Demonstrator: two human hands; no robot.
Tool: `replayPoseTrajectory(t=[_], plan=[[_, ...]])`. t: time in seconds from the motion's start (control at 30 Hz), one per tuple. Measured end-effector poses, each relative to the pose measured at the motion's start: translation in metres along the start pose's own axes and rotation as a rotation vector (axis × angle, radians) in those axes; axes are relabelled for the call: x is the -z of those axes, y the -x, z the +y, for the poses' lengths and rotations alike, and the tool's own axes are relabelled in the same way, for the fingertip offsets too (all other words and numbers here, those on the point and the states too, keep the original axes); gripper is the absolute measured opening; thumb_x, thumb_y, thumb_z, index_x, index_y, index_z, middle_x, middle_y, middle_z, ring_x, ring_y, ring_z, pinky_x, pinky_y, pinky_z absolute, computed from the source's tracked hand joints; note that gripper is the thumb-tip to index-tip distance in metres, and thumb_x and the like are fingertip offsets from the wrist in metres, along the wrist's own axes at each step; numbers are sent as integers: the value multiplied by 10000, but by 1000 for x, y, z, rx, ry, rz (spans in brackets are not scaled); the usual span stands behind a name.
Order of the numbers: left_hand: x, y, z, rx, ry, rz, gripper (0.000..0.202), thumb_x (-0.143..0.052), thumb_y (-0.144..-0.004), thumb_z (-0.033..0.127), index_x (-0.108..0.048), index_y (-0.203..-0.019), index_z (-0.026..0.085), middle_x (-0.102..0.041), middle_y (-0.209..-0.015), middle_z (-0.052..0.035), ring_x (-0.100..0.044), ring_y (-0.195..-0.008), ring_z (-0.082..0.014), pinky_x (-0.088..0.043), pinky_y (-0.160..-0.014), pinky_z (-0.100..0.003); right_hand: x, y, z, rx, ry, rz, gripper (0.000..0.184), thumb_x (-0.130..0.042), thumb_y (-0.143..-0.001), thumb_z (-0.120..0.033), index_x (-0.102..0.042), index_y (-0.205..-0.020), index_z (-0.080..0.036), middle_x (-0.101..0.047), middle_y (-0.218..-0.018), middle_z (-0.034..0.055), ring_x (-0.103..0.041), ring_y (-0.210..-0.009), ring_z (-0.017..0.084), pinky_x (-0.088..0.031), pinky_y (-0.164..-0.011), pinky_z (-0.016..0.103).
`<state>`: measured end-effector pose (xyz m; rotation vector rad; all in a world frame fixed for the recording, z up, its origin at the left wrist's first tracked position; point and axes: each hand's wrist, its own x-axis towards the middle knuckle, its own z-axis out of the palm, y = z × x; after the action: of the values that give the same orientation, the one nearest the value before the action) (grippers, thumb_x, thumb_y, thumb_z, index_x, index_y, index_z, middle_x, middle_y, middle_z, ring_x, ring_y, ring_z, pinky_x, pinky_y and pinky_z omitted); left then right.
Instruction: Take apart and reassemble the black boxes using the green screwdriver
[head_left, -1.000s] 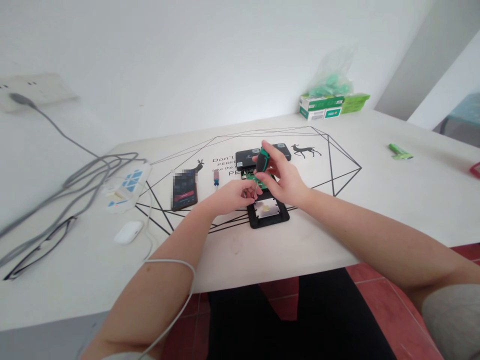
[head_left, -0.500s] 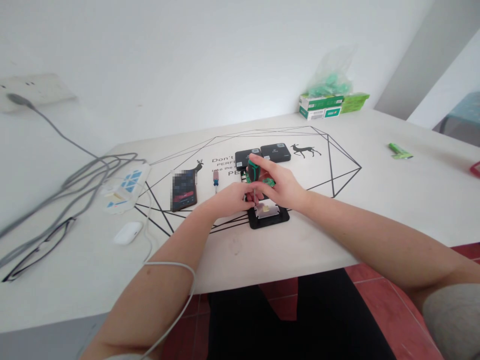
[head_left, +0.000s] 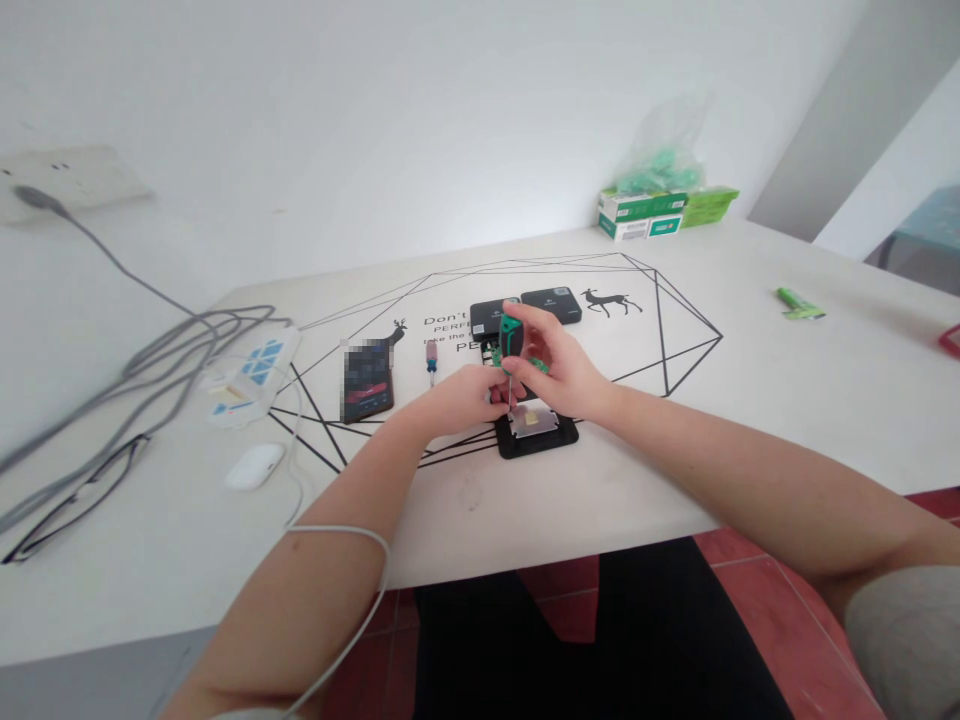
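Observation:
My right hand is closed round the handle of a green and black screwdriver, held upright with its thin shaft pointing down. The tip meets an opened black device that shows a metal plate inside and a green circuit board at its far end. My left hand is closed, its fingertips pinched at the shaft's tip against the device's left edge. What those fingers pinch is too small to make out.
Two black boxes lie just behind the hands. To the left are a small red-handled screwdriver, a dark phone, a white earbud case, a power strip with grey cables, and glasses. Green packets sit at the far right.
My right hand has brought the screwdriver down and leftward from a raised, tilted pose to upright on the device. My left hand has hardly moved.

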<state>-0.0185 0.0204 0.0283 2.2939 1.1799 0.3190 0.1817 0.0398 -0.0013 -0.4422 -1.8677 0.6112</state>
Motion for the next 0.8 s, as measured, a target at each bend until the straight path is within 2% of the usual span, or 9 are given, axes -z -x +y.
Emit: replayPoseTrajectory(t=[0.13,0.23,0.33,0.43,0.57,0.67,0.8], plan=[[-1,0,0,-19,8,11,139,-631,-794,183,-700,-911,214,-710,-823,-6,-650,-743,-197,-492,-700,-307,-3,2,6,-42,9,60,580,-686,-964,-469,-469,-1480,-317,-640,-1233,90,-679,-811,188,-679,-702,395],[-1,0,-1,4,31,8,134,-645,-787,192,-707,-904,211,-711,-823,-10,-650,-741,-195,-500,-690,-300,-1,3,6,-44,1,62,593,-707,-949,-499,-494,-1468,-309,-664,-1212,97,-721,-995,254,-690,-789,423],[1,0,-1,29,37,10,102,-654,-781,210,-709,-867,204,-722,-833,-18,-654,-746,-196,-510,-696,-299,3,2,-1,-57,-11,27,537,-577,-1030,-490,-483,-1524,-302,-650,-1355,116,-722,-1113,271,-680,-903,450],[3,1,1,35,50,3,200,-653,-788,235,-743,-964,205,-735,-838,-15,-655,-746,-196,-515,-705,-301,6,0,-9,-84,-45,14,487,-410,-1098,-437,-467,-1563,-303,-688,-1299,100,-738,-1003,230,-667,-951,465],[5,2,0,11,45,48,208,-628,-827,277,-748,-978,200,-730,-811,-10,-644,-735,-190,-511,-734,-306,4,-2,-9,-39,10,64,450,-454,-1086,-438,-521,-1508,-297,-694,-1122,83,-683,-888,212,-672,-867,445],[6,-1,-6,75,19,178,184,-602,-870,307,-738,-923,196,-714,-770,-6,-627,-718,-190,-491,-724,-308,1,-4,-4,4,34,105,425,-557,-1046,-476,-568,-1431,-297,-650,-1099,83,-634,-910,213,-662,-775,397],[11,-6,-20,388,-95,504,189,-576,-915,307,-711,-849,193,-731,-768,-42,-650,-759,-221,-488,-744,-327,1,-4,0,-19,12,99,439,-626,-1007,-524,-575,-1385,-306,-634,-1113,70,-605,-867,190,-639,-736,364]])
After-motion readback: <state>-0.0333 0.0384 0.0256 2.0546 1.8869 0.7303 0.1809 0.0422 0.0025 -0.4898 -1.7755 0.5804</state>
